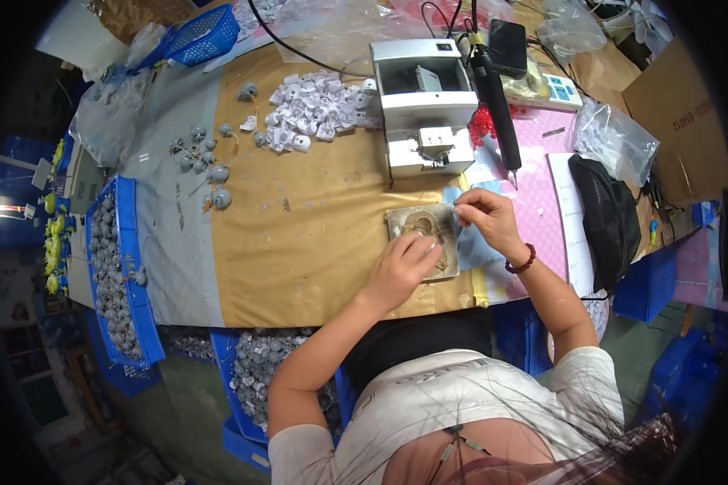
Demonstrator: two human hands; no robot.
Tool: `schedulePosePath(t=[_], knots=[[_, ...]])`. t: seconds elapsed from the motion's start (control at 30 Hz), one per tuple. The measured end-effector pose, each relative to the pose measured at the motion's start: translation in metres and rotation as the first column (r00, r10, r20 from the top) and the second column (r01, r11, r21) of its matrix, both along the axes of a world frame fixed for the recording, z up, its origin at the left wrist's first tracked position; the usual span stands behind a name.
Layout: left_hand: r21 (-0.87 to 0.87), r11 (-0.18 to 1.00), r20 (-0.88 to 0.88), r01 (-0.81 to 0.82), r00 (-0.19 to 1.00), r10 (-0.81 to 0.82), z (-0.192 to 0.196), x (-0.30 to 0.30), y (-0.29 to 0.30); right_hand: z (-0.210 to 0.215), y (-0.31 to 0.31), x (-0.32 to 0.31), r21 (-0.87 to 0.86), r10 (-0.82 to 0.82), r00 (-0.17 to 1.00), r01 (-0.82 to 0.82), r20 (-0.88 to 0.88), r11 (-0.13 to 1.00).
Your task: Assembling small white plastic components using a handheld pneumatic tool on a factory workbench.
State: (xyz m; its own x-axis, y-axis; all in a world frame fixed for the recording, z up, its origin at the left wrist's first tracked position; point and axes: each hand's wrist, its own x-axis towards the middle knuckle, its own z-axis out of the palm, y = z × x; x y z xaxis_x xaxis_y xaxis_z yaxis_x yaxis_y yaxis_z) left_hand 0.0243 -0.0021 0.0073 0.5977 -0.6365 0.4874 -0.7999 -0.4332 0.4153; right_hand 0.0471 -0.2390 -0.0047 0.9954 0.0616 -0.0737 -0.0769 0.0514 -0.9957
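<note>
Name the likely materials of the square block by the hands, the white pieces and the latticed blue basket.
Square block: perhaps metal or resin; its dull, grey-brown surface leaves this open.
White pieces: probably moulded plastic, smooth, since many look alike.
Latticed blue basket: likely plastic, slightly glossy, evenly coloured, with regular openings.

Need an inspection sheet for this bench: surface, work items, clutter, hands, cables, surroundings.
Surface: brown covering, grey strip left, pink sheet right.
Work items: square plate before the grey machine; white pieces piled left of the machine.
Clutter: black pouch, clear plastic bag.
Hands: left hand over the plate, right hand at its upper right corner; held items unclear.
Cables: black cable across the back.
Surroundings: blue bin left, cardboard box right.
</note>
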Motion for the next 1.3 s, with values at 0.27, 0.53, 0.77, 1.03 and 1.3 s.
schedulePosePath(t=[0.27,0.53,0.77,1.03,1.3], knots=[[-0.091,0.99,-0.312,-0.111,0.947,0.077,-0.021,0.006,-0.005,-0.002,0.008,-0.007,-0.422,0.223,0.851,-0.002,0.475,0.906],[-0.135,0.924,-0.684,-0.357,0.709,0.174,-0.005,0.053,0.032,-0.013,0.034,0.003,-0.758,0.593,0.551,0.116,0.587,0.642],[-0.087,0.637,-0.067,-0.766,0.642,0.764,-0.026,0.212,0.167,-0.003,0.042,-0.005,-0.802,0.591,0.629,0.09,0.506,0.59],[0.193,0.539,0.303,-0.82,0.572,0.762,-0.023,0.353,0.198,-0.001,0.043,-0.002,-0.769,0.548,0.709,-0.013,0.443,0.639],[0.203,0.776,0.159,-0.597,0.802,0.575,0.029,0.323,0.231,0.039,0.03,0.018,-0.614,0.458,0.796,-0.141,0.395,0.776]])
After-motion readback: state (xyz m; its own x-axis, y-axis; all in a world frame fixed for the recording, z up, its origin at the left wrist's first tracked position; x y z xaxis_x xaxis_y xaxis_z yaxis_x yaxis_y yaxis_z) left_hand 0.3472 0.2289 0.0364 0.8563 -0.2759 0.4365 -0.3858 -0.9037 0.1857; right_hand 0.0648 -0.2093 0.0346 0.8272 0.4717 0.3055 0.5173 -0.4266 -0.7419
